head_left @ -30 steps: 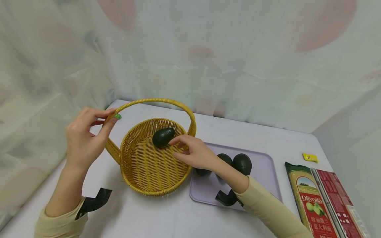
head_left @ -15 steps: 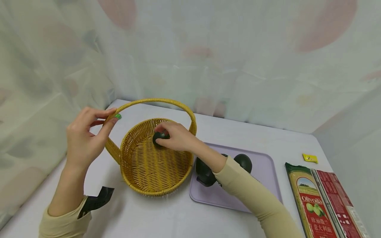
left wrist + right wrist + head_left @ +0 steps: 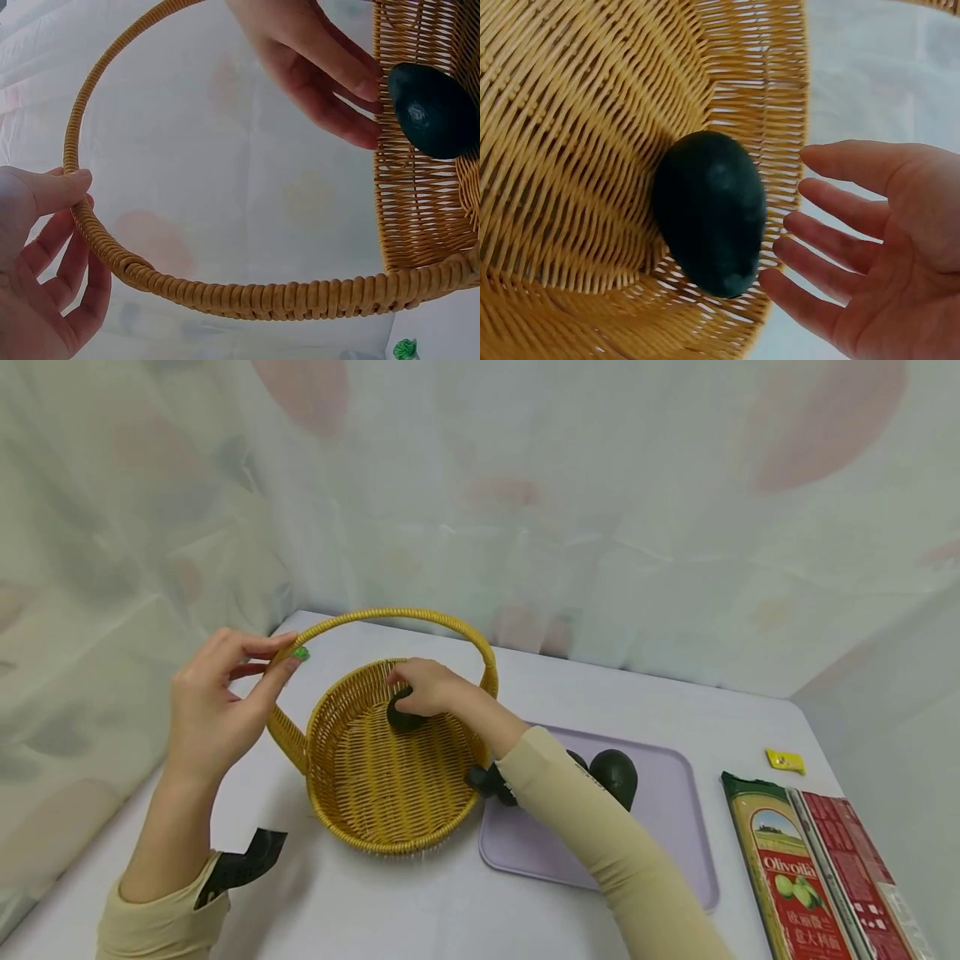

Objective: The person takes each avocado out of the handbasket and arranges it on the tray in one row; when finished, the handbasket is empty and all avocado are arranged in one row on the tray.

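My left hand (image 3: pixel 213 706) pinches the wicker basket's handle (image 3: pixel 397 612) between thumb and fingers, on its left side. In the basket (image 3: pixel 375 802) lies one dark green avocado (image 3: pixel 402 721), against the far wall. My right hand (image 3: pixel 429 687) reaches over it, partly covering it in the head view. The right wrist view shows that avocado (image 3: pixel 709 214) with the loosely spread fingers (image 3: pixel 832 240) beside it, a small gap between. In the left wrist view the right fingertips are by the basket's rim, apart from the avocado (image 3: pixel 431 111).
A lilac tray (image 3: pixel 675 835) right of the basket bears more avocados (image 3: pixel 613 775), partly hidden by my right sleeve (image 3: pixel 577 802). Packages (image 3: pixel 802 868), one of them printed Olivoilà, and a yellow packet (image 3: pixel 785 760) lie at the right. A small green object (image 3: pixel 302 653) sits behind the left fingers.
My right hand has moved left from the basket's right side to over the avocado, its forearm following across the tray. My left hand keeps its pinch on the handle.
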`<state>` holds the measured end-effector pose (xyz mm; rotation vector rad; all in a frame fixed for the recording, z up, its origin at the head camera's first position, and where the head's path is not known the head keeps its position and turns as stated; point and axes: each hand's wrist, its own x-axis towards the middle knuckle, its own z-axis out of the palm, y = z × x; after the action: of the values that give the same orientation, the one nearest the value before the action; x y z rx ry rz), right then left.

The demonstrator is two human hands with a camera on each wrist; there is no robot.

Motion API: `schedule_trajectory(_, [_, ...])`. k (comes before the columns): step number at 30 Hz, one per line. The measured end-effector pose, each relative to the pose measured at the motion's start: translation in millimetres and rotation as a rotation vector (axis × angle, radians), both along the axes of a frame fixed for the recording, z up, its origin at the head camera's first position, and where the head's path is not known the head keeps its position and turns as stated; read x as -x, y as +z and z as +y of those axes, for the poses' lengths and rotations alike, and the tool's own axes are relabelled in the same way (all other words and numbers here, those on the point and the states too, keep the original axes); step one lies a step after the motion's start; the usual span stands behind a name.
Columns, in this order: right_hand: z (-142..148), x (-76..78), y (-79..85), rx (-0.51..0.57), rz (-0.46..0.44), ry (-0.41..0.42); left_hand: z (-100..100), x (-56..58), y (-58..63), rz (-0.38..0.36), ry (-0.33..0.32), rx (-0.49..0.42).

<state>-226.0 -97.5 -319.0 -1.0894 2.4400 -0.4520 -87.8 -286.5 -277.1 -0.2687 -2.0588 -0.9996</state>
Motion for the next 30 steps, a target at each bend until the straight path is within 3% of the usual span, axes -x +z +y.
schedule_trajectory(10, [-4.3,-1.7,-16.9,-0.156,0.128,0.028,0.5,-1.7,-0.2,-0.002,-0.017,-0.02])
schedule_trajectory(13, [-3.5,-3.4,-17.8,-0.17,0.124,0.026,0.4,-1.8,0.2,-0.001,-0.021,-0.024])
schedule_trajectory(18, [-1.5,-2.0,-17.1,-0.159,0.053,0.067,-0.1,-2.2,0.7,-0.011,-0.018,-0.028])
schedule_trajectory(30, [4.5,0.4,-20.1,-0.129,-0.216,0.18,-1.0,-5.0,5.2,-0.027,-0.027,0.011])
